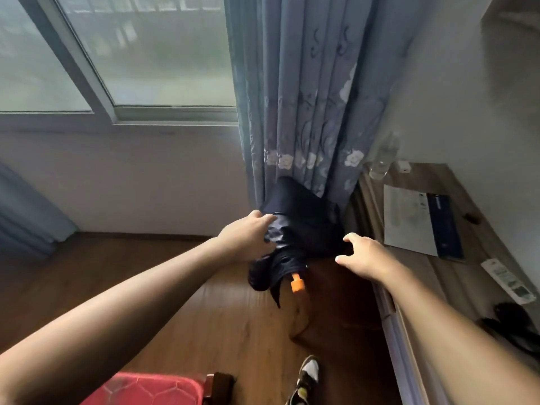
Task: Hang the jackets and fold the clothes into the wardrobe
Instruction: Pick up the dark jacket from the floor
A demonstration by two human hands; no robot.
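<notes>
A dark navy jacket [301,223] is bunched up in front of the blue curtain, held above the wooden floor. My left hand [248,235] grips its left side, fingers curled into the fabric. My right hand [362,255] is at the jacket's right edge with thumb and fingers spread; whether it holds the cloth is hard to tell. An orange plastic piece [297,283], perhaps a hanger end, sticks out below the jacket. No wardrobe is in view.
A blue flowered curtain [306,97] hangs beside a window [131,54]. A wooden desk [473,229] on the right carries papers [409,217], a clear bottle [382,159] and a remote [508,280]. A red cushioned chair [146,388] and my shoe [306,378] are at the bottom.
</notes>
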